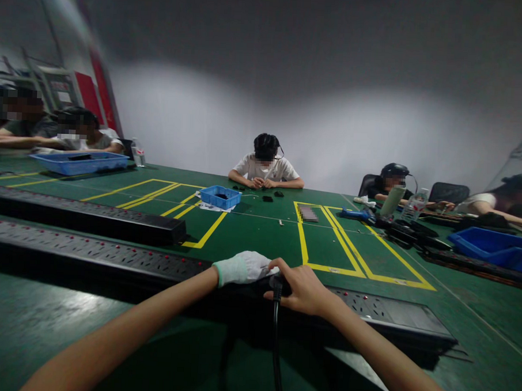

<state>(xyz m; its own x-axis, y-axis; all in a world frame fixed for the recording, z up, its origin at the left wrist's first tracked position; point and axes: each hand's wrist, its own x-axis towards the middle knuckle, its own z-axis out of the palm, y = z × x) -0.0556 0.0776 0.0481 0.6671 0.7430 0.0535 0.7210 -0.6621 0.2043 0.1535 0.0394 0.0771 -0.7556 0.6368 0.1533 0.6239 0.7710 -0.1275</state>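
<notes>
A long black power strip (394,316) with rows of sockets and small red lights crosses the near part of the green table. My left hand (246,267), in a white glove with a pale green cuff, lies on the strip with its fingers closed; what they hold, if anything, is hidden. Touching its fingertips, my bare right hand (301,289) is closed around a black plug (276,285). From the plug a black cable (276,352) hangs down toward me over the strip's near side.
Another black strip (173,231) lies behind at left. Farther back are a small blue bin (220,198), a large blue tray (83,163), yellow tape lines, and at right a blue bin (496,246), a green bottle (392,201) and dark tools. Several people sit around the table.
</notes>
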